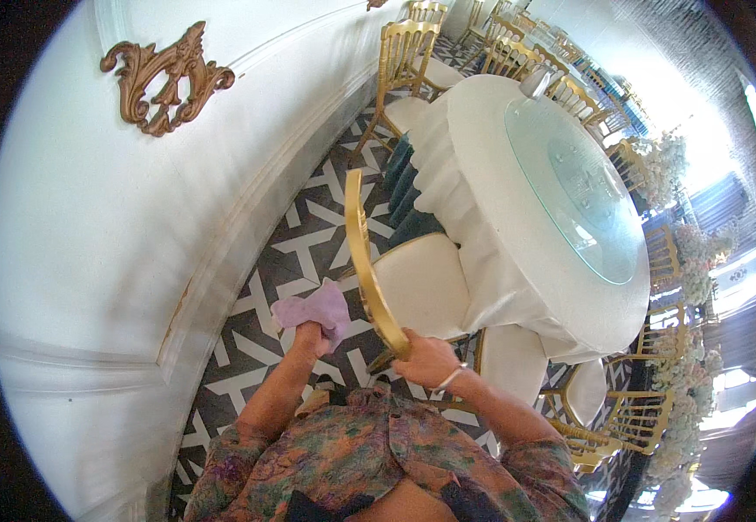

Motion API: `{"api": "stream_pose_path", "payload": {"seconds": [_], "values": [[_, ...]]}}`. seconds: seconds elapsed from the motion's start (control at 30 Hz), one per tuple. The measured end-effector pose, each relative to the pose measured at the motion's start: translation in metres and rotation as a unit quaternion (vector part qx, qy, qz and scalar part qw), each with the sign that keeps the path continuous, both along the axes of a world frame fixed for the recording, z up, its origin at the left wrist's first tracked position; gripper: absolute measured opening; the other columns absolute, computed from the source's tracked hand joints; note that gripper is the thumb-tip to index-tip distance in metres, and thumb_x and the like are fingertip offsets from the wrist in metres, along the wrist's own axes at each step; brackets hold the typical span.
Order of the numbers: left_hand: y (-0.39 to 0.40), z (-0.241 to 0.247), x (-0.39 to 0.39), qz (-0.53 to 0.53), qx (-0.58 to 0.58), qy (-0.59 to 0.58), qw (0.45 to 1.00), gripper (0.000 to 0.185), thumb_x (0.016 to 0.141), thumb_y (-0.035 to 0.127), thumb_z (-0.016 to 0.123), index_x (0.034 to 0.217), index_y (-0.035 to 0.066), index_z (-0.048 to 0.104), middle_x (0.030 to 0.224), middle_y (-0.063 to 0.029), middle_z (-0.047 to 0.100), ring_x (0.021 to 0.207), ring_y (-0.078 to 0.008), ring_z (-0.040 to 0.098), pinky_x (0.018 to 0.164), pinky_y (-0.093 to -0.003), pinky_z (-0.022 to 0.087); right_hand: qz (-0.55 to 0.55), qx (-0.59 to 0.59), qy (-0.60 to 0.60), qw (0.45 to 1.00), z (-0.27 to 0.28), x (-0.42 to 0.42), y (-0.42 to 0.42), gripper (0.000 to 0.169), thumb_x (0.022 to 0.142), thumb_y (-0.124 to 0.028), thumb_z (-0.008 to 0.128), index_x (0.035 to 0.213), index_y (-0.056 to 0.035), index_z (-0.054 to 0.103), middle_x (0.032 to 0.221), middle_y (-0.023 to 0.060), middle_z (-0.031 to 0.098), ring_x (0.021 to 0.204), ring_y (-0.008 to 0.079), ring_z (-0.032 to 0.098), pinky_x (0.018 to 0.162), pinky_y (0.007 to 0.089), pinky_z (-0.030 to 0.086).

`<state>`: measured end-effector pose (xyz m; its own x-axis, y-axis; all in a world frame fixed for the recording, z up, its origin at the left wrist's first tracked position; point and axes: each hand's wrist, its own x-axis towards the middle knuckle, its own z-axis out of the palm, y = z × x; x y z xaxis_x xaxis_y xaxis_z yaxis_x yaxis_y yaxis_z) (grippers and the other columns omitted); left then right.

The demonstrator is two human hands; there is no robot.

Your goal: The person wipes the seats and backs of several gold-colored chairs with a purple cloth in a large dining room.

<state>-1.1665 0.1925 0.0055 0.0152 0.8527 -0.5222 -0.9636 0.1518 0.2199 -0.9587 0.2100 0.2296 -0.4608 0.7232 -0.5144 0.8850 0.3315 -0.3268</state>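
Note:
My left hand (312, 338) holds a crumpled light purple cloth (318, 309) above the patterned floor, to the left of a gold chair. The curved gold top rail of the chair's back (368, 267) runs up from my right hand (427, 359), whose fingers are closed around its near end. A bracelet is on my right wrist. The chair's cream padded seat (425, 284) faces the round table, its far edge against the white tablecloth (476, 196). My hands are apart, and the cloth does not touch the chair.
A glass turntable (577, 189) covers much of the round table, with a metallic object (536, 83) at its far edge. More gold chairs (410, 52) stand around it. On the left is a white wall (156, 215) with a carved brown ornament (167, 85). Pale flowers (681, 385) line the right.

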Motion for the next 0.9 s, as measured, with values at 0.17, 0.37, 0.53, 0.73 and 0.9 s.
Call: {"api": "stream_pose_path", "payload": {"seconds": [0.17, 0.37, 0.53, 0.73, 0.9], "values": [[-0.004, 0.057, 0.024, 0.005, 0.218, 0.232, 0.948, 0.046, 0.092, 0.045, 0.042, 0.119, 0.008, 0.041, 0.108, -0.0046, 0.053, 0.096, -0.0177, 0.055, 0.082, -0.0298, 0.047, -0.002, 0.029, 0.064, 0.998, -0.016, -0.05, -0.003, 0.062, 0.07, -0.037, 0.055, 0.118, 0.0009, 0.045, 0.084, 0.0262, 0.062, 0.08, 0.0412, 0.061, 0.076, 0.046, 0.048], [-0.009, 0.089, 0.046, -0.044, 0.189, 0.402, 0.895, 0.037, 0.095, 0.03, 0.042, 0.124, 0.007, 0.041, 0.117, -0.0074, 0.048, 0.11, -0.0181, 0.045, 0.092, -0.032, 0.035, -0.052, 0.03, 0.155, 0.986, -0.006, -0.047, 0.015, 0.059, 0.067, -0.029, 0.062, 0.116, -0.0029, 0.045, 0.087, 0.0262, 0.061, 0.082, 0.0409, 0.06, 0.073, 0.047, 0.048], [-0.015, 0.129, 0.084, -0.107, 0.256, 0.568, 0.775, 0.04, 0.097, 0.028, 0.031, 0.129, 0.005, 0.039, 0.128, -0.0114, 0.041, 0.12, -0.0239, 0.037, 0.102, -0.0319, 0.026, -0.137, 0.044, 0.229, 0.963, 0.025, -0.004, 0.04, 0.058, 0.068, -0.028, 0.066, 0.117, -0.0041, 0.048, 0.093, 0.0253, 0.061, 0.089, 0.0396, 0.059, 0.076, 0.0425, 0.048], [-0.013, 0.091, 0.117, -0.294, 0.275, 0.578, 0.71, 0.038, 0.096, 0.025, 0.031, 0.127, 0.005, 0.041, 0.124, -0.0092, 0.046, 0.115, -0.0248, 0.043, 0.098, -0.0332, 0.031, -0.19, 0.039, 0.257, 0.947, 0.047, 0.065, 0.069, 0.062, 0.061, -0.028, 0.067, 0.114, 0.0006, 0.054, 0.096, 0.0233, 0.062, 0.09, 0.0312, 0.062, 0.082, 0.0347, 0.047], [0.015, 0.124, 0.179, -0.306, 0.351, 0.468, 0.751, 0.032, 0.093, 0.021, 0.039, 0.12, 0.006, 0.044, 0.115, -0.0077, 0.049, 0.107, -0.0221, 0.046, 0.092, -0.0323, 0.035, -0.214, 0.06, 0.294, 0.929, 0.051, 0.088, 0.094, 0.065, 0.064, -0.035, 0.07, 0.116, -0.0005, 0.052, 0.095, 0.0221, 0.063, 0.091, 0.0328, 0.062, 0.08, 0.0373, 0.048]]}}
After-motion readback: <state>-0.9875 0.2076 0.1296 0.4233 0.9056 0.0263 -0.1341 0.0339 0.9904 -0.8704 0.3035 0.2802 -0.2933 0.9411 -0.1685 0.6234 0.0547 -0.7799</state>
